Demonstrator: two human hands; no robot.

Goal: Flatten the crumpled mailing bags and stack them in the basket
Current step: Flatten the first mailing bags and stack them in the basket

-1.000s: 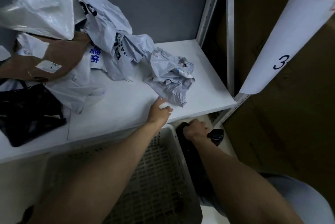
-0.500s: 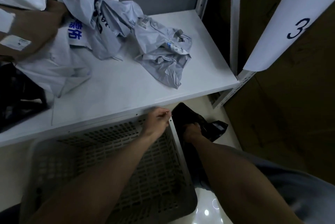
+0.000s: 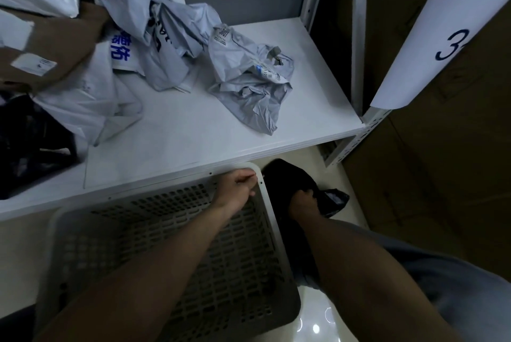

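A perforated grey basket (image 3: 265, 231) stands on the floor under the white shelf (image 3: 193, 134). My left hand (image 3: 237, 189) grips the basket's far right corner rim. Just right of the basket, my right hand (image 3: 302, 203) holds a black mailing bag (image 3: 287, 178) down at floor level. A crumpled grey mailing bag (image 3: 249, 78) lies on the shelf's right half. More crumpled grey and white bags (image 3: 166, 45) pile up at the shelf's back left.
A brown paper mailer (image 3: 55, 53) with white labels and a black bag (image 3: 30, 142) lie at the shelf's left. The white metal upright (image 3: 359, 37) bounds the shelf on the right. A white sheet marked 3 (image 3: 442, 37) hangs over cardboard boxes (image 3: 442, 175).
My left hand left the shelf top and came down onto the basket's corner rim. My right hand has stayed low beside the basket with the black bag.
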